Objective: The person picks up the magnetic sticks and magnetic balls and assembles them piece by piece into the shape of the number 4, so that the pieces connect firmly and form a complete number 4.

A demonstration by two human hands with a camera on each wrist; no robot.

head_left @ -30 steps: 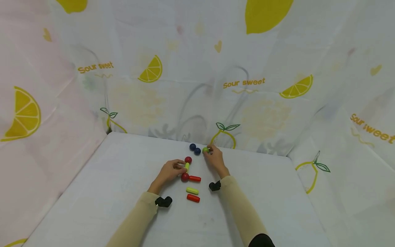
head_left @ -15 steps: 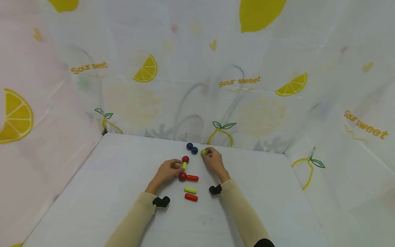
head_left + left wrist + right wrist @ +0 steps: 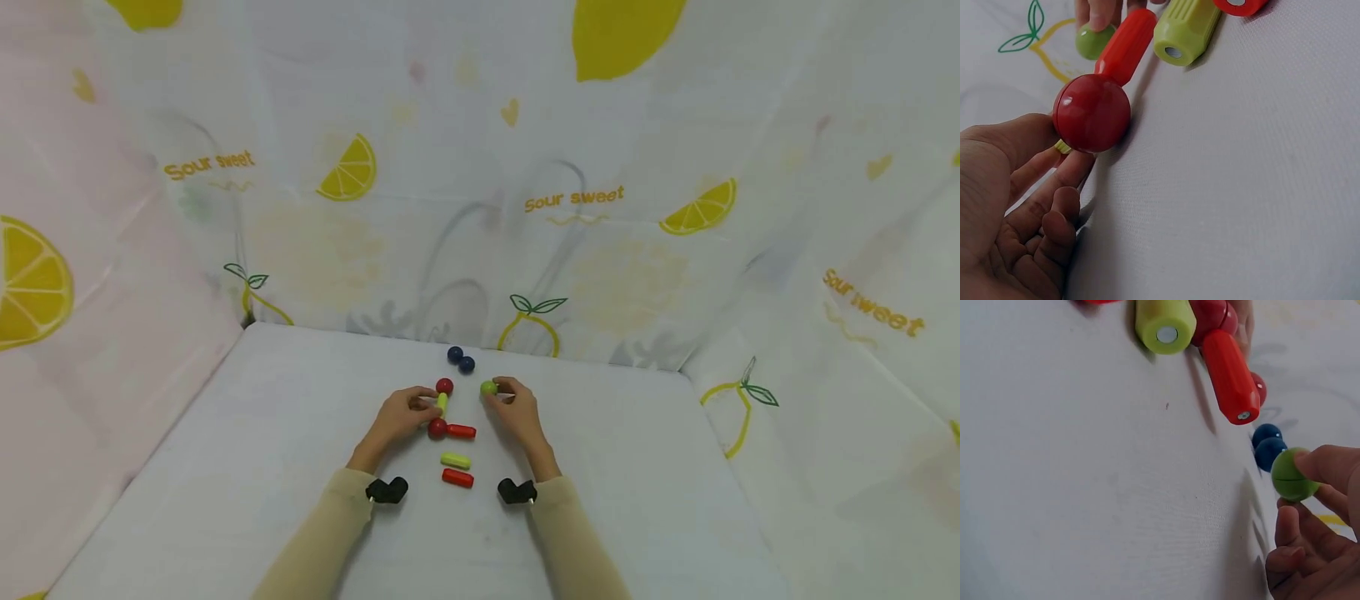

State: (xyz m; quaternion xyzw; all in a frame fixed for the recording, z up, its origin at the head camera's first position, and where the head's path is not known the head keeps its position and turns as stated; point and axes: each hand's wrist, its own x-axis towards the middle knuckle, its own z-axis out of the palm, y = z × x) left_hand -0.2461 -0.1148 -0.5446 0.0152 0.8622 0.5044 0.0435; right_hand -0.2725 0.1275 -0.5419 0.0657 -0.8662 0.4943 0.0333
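My left hand grips a joined piece at its yellow-green rod, between a far red ball and a near red ball. From the near ball a red rod points right; a silver disc shows on its free end in the right wrist view. My right hand pinches a green ball between thumb and fingers, to the right of the joined piece and apart from it. In the left wrist view, the hand hides most of the gripped rod.
Two dark blue balls touch each other near the table's back edge. A loose yellow-green rod and a loose red rod lie in front of the joined piece. Lemon-printed cloth walls enclose the white table.
My right hand has brought the green ball nearer, away from the blue balls and level with the far red ball. My left hand stays on the joined piece. The head view has shifted slightly.
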